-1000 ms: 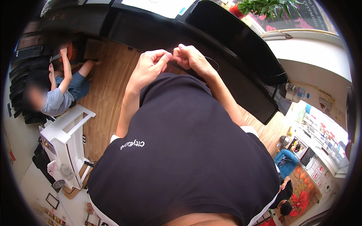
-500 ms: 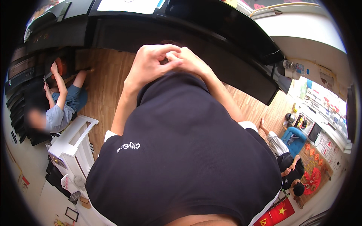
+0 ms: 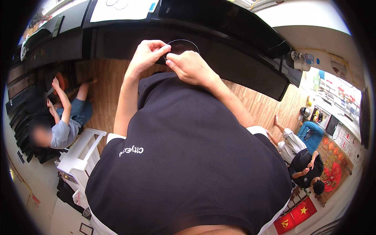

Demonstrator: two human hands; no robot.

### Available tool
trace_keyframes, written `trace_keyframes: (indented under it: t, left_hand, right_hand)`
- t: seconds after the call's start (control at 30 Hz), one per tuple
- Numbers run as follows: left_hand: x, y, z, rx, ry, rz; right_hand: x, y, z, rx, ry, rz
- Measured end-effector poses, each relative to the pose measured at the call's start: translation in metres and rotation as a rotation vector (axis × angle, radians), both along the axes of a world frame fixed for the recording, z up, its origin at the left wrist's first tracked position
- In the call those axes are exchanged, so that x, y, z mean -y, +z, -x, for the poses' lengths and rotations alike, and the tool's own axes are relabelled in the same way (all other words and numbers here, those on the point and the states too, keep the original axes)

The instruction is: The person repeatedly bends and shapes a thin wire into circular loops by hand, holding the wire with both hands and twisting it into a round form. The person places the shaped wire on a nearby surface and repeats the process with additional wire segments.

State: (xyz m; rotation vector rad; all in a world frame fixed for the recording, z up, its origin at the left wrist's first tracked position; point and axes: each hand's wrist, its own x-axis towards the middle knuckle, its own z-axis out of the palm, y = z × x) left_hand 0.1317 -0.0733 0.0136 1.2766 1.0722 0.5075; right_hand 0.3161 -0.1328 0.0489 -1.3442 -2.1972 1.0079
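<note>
A thin, springy wire (image 3: 187, 40) arcs in a loop between my hands, above the front of my dark shirt. The fingertips and thumb of my left hand (image 3: 145, 56) pinch it at the loop's left side. My right hand (image 3: 192, 67) has its thumb and curled fingers closed on the wire a little lower, close to the left fingertips. Which part of the wire each hand grips is partly hidden by the fingers.
A black piece of furniture (image 3: 129, 43) stands before me, with a white sheet (image 3: 105, 11) bearing thin curled lines on top. A person at left (image 3: 64, 129) holds a stringed instrument (image 3: 60, 83); another person (image 3: 303, 164) sits at right. A white stand (image 3: 80, 156) is at left.
My hands were clasped close together; now they have drawn apart a little and the wire loop shows between them. The right hand has turned and the view has shifted slightly.
</note>
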Motion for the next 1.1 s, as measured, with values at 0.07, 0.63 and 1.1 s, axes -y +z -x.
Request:
trace_keyframes:
  t: [0.07, 0.63, 1.1]
  left_hand:
    - [0.0, 0.002, 0.005, 0.051, -0.002, 0.035]
    - [0.016, 0.001, -0.033, 0.251, 0.08, 0.27]
    - [0.003, 0.025, -0.028, 0.113, -0.141, -0.278]
  right_hand:
    - [-0.001, 0.0, -0.002, -0.012, -0.003, -0.002]
    - [0.003, -0.023, -0.013, 0.115, -0.23, -0.008]
    - [0.002, -0.022, -0.032, -0.711, -0.383, 0.305]
